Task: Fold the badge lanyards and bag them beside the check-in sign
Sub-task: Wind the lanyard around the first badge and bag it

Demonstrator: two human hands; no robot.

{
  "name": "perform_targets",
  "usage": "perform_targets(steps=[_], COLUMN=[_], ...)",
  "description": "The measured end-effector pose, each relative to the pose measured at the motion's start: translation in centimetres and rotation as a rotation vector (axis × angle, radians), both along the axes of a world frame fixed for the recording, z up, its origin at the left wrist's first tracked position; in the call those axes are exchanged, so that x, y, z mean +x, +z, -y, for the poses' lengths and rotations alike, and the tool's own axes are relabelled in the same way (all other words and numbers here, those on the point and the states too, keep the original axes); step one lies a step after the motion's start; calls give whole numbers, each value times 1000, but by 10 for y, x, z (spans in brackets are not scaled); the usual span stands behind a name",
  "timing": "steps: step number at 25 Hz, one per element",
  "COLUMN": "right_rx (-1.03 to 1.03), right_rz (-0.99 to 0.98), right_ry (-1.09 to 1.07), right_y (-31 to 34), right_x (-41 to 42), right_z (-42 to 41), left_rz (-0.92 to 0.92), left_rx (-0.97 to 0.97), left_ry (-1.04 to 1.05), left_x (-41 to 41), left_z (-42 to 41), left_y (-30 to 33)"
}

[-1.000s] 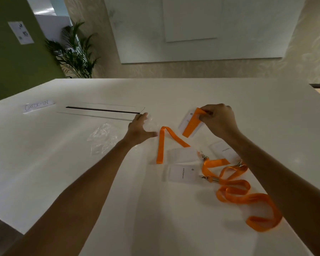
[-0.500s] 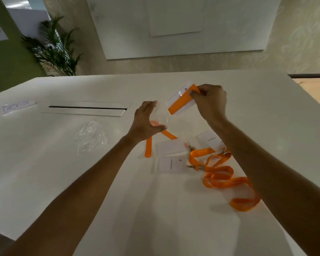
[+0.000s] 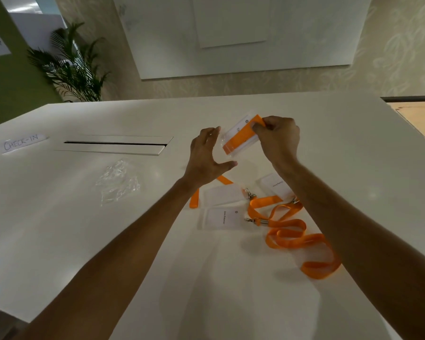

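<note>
Above the white worktop (image 3: 59, 241), the right hand (image 3: 279, 138) pinches a folded orange fabric lanyard with its white badge card (image 3: 241, 137), raised near the far edge. The left hand (image 3: 206, 155) spreads its fingers wide beside it; whether it holds a clear bag, I cannot tell. The handwritten check-in sign (image 3: 22, 142) lies at the far left corner, crumpled clear plastic bags (image 3: 118, 184) nearer the middle, and loose orange lanyards with badges (image 3: 287, 229) toward the right edge.
</note>
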State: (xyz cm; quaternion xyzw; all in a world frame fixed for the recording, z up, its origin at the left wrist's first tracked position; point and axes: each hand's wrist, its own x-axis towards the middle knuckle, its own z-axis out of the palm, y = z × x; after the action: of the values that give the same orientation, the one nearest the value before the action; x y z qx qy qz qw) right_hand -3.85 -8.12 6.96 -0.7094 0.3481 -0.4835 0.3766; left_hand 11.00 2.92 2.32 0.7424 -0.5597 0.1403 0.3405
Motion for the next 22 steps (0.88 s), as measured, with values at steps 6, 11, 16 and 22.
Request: perform_targets(steps=[6,11,16,22], right_rx=[-79,-125,-119,-88], right_rz=[-47,-37,-6,-11], right_ry=[17,-35,-1,151], right_y=[-11,-14,-17,-18], right_x=[3,4,5,3], right_z=[-9,-19,-23,-21], left_rz=[-13,-18,6,-45], left_rx=[-46,-122,-216,-260], left_ry=[20,57,80,55], left_x=[-19,-35,-49,-53], left_z=[8,16,19,16], left_y=[1,5,10,12])
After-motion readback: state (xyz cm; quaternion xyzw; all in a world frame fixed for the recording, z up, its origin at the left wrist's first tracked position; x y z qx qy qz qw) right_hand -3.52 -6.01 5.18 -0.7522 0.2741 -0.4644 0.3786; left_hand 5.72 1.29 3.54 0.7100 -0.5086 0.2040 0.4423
